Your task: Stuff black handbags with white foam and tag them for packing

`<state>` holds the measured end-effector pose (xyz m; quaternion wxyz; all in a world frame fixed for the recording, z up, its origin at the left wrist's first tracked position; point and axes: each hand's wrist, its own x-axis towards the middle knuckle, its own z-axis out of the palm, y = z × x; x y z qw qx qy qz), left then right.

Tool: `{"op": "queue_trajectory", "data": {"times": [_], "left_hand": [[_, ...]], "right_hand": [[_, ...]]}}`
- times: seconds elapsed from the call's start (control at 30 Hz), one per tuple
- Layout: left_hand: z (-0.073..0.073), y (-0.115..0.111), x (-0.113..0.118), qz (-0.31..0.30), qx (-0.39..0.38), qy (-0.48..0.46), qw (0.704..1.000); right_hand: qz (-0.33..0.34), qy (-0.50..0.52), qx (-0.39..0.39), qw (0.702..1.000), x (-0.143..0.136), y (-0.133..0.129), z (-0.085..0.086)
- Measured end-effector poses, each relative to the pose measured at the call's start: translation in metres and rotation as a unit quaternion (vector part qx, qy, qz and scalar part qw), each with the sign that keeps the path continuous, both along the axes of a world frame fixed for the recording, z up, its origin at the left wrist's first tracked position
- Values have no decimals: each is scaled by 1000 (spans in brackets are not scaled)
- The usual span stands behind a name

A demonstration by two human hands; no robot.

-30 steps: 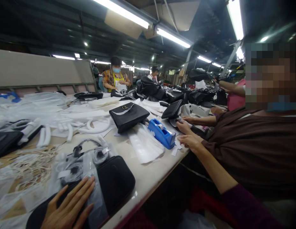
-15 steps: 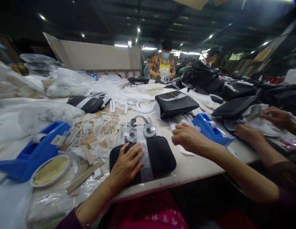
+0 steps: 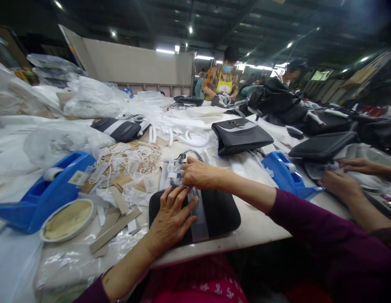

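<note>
A black bag (image 3: 223, 212) lies flat at the table's front edge, with a pale translucent strip (image 3: 199, 223) running across its middle. My left hand (image 3: 175, 214) rests on the bag's left half and the strip's edge, palm down with fingers apart. At the bag's far edge my right hand (image 3: 200, 173) has its fingers closed, close to the left fingertips. What it grips, if anything, is hidden. Just beyond lies a plastic-wrapped strap bundle (image 3: 173, 172), partly covered by my right hand.
Blue tape dispensers (image 3: 53, 185) (image 3: 282, 174) stand on both sides. On the left are a white bowl (image 3: 67, 221), cardboard strips (image 3: 115, 231) and tangled strings (image 3: 135, 162). A black handbag (image 3: 241, 134) sits behind. At right, another person's hands (image 3: 343, 181) work beside a dark bag.
My right hand has swung left from beside the right tape dispenser to the bag's far edge. My left hand stays on the bag. The whole view has shifted slightly.
</note>
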<state>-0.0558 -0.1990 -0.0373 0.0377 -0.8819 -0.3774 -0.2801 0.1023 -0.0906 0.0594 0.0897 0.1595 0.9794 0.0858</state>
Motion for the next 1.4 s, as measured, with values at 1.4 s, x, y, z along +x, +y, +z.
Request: {"op": "queue_trajectory", "data": {"times": [1.4], "left_hand": [[-16,34,-13,8,155,65,986]], "right_hand": [[-480,622,-268,557,106,45,-66]]}}
